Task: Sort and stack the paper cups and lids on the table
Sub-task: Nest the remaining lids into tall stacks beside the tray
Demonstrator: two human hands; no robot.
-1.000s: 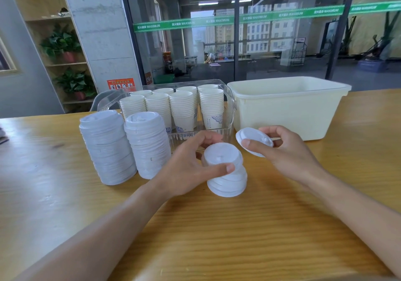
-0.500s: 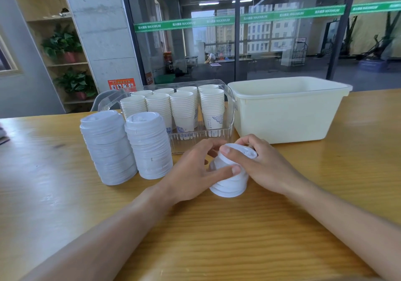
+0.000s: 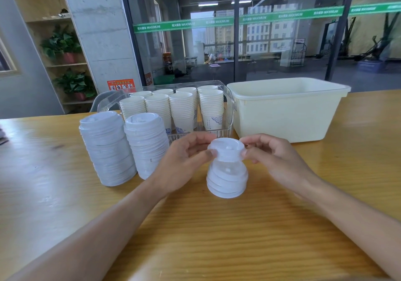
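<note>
Head view down onto the wooden surface [image 3: 217,237]: both my hands are on the top lid [image 3: 226,149] of the short lid stack [image 3: 227,178] right in front of me. My left hand [image 3: 184,163] pinches its left rim between thumb and fingers, and my right hand [image 3: 275,157] pinches the right rim, so the lid sits between them just on top of the pile (whether it has fully seated I cannot tell).

As for progress, I judge most of the sorting done. Two tall lid stacks [image 3: 125,148] stand side by side to my left, and behind them the clear tray [image 3: 230,100] holds rows of nested paper cups [image 3: 180,109]. No loose cups or lids lie on the surface that I can see. The cream bin [image 3: 288,111] to the right is turned so that its inside is hidden, so more pieces may wait in there. What seems left is finishing this third lid stack and perhaps lining it up beside the other two.
</note>
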